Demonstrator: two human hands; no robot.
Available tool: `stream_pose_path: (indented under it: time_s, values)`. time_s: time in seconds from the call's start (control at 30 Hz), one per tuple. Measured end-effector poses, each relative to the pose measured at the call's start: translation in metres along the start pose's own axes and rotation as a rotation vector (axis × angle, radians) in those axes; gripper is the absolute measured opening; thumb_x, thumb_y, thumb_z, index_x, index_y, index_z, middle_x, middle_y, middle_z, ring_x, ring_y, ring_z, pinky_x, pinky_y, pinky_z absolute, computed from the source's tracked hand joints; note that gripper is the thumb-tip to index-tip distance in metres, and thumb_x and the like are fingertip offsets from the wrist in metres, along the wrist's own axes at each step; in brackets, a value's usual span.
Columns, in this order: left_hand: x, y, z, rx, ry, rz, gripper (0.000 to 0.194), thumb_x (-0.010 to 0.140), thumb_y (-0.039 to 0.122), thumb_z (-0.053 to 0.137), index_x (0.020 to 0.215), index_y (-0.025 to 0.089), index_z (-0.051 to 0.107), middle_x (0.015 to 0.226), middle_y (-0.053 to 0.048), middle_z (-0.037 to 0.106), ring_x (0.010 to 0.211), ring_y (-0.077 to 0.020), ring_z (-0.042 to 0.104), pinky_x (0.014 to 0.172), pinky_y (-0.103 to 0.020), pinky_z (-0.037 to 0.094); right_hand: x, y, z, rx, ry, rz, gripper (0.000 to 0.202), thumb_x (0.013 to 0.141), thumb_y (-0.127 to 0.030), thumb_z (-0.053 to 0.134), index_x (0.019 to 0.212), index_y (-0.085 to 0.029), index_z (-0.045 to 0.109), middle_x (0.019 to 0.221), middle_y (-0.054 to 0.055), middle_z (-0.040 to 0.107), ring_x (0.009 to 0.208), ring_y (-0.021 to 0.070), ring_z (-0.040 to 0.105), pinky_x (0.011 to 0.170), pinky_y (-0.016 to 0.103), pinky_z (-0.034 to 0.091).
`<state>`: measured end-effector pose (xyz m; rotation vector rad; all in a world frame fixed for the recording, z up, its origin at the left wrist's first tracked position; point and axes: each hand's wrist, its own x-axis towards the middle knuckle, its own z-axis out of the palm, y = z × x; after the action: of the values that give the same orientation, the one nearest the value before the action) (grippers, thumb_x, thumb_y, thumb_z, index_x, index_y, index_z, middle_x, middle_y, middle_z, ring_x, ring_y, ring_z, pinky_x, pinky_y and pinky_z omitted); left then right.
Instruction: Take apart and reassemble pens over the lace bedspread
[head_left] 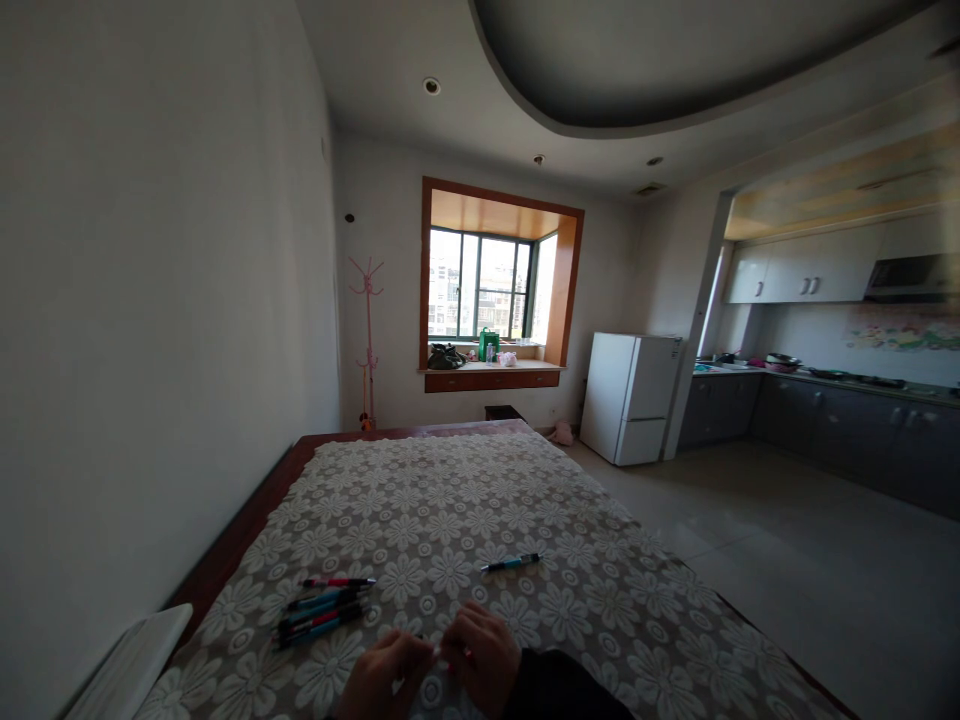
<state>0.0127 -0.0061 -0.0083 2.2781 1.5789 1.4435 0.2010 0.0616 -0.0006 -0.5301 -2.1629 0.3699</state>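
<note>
Close together over the near part of the table, my left hand [386, 672] and my right hand [480, 655] meet at the fingertips. Both are closed in a pinch around what looks like a red pen [469, 654], mostly covered by the fingers. A small pale bit shows between the fingertips. Beyond my right hand lies a single blue-and-black pen [512, 564]. To the left of my left hand is a loose pile of blue, black and red pens [319, 618], with a red pen [337, 582] at its far side.
A flower-patterned lace cloth [450, 500] covers the dark red table [247, 530]. A white wall runs along the left, with a pale flat object [135, 665] near the table's left corner. Past the table stand a pink coat rack [368, 330] and a white fridge [630, 395].
</note>
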Motion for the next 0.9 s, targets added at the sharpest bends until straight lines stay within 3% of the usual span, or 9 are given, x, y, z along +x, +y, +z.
stream_pose_path:
  time_s: [0.2, 0.67, 0.9]
  values:
    - [-0.0006, -0.0021, 0.0005, -0.021, -0.013, 0.006, 0.033, 0.097, 0.047, 0.049, 0.078, 0.027, 0.067, 0.065, 0.004, 0.066, 0.057, -0.0099, 0.063, 0.056, -0.019, 0.049, 0.0008, -0.0038, -0.0042, -0.009, -0.061, 0.028, 0.012, 0.088, -0.018, 0.059, 0.079, -0.023, 0.052, 0.076, 0.000, 0.064, 0.074, 0.0174, 0.059, 0.066, 0.027, 0.039]
    - [-0.0006, 0.0006, 0.0013, -0.128, -0.013, -0.095, 0.032, 0.096, 0.054, 0.050, 0.087, 0.029, 0.068, 0.076, 0.004, 0.072, 0.061, -0.0101, 0.066, 0.061, -0.018, 0.052, -0.0003, -0.0024, -0.0041, 0.004, -0.056, 0.034, 0.009, 0.089, -0.018, 0.055, 0.083, -0.024, 0.053, 0.080, 0.000, 0.064, 0.078, 0.0171, 0.059, 0.067, 0.027, 0.039]
    - [-0.0001, -0.0024, -0.0022, -0.011, -0.058, -0.104, 0.027, 0.095, 0.046, 0.051, 0.081, 0.030, 0.068, 0.072, 0.005, 0.069, 0.060, -0.0109, 0.065, 0.058, -0.019, 0.049, 0.0012, -0.0039, -0.0055, 0.003, -0.029, 0.019, 0.011, 0.091, -0.018, 0.054, 0.082, -0.024, 0.051, 0.077, 0.000, 0.062, 0.075, 0.0170, 0.058, 0.067, 0.027, 0.039]
